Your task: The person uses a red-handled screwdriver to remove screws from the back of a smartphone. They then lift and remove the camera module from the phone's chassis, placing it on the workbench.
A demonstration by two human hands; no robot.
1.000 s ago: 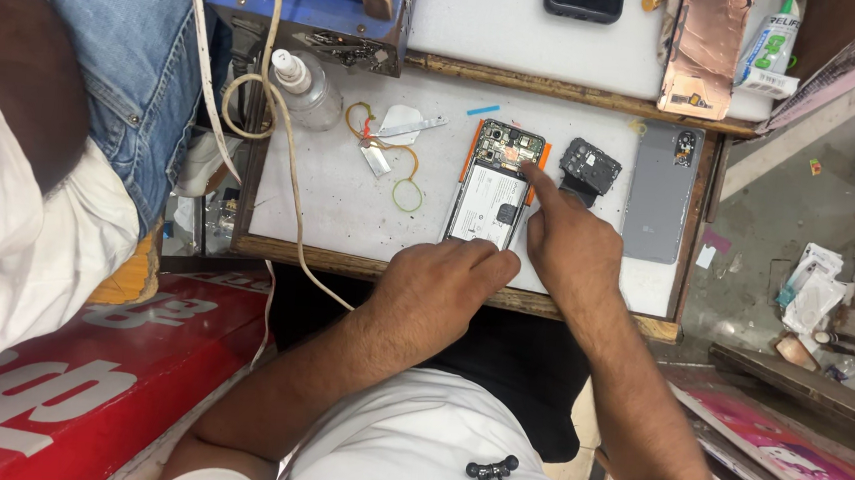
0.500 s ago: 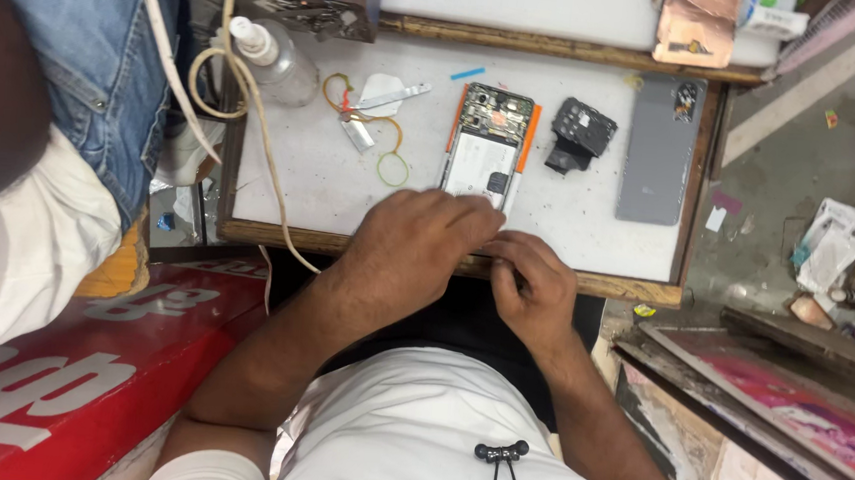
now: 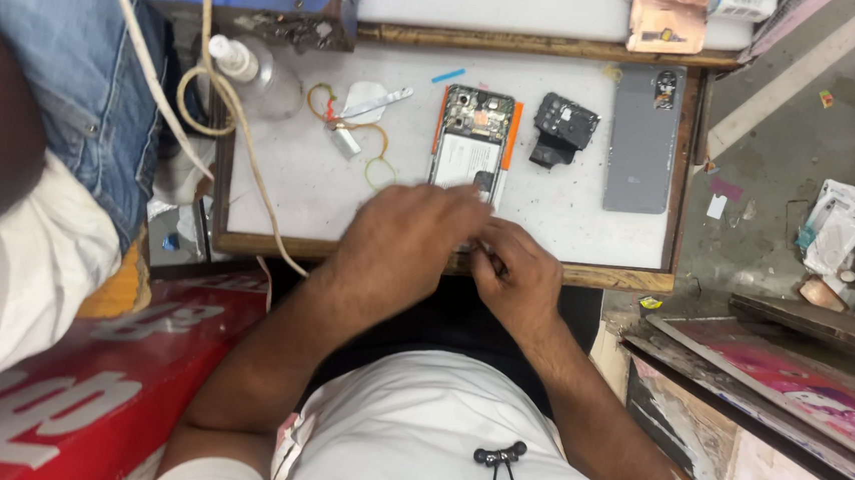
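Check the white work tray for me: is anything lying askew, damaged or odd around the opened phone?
Nothing looks spilled or broken. The opened orange-edged phone lies with its insides bare; its grey back cover and a black inner plate lie apart to its right. Both hands, left hand and right hand, meet at the tray's near edge.

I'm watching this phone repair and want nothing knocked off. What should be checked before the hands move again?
1. Opened phone lies flat on the white tray: ok.
2. Left hand covers the phone's near end; grip: cannot tell.
3. Right hand at the tray's near edge; whether it holds a part: cannot tell.
4. Black camera module apart from the phone: ok.
5. Grey back cover inside the tray: ok.
6. Tweezers lie over loose wires: not ok.
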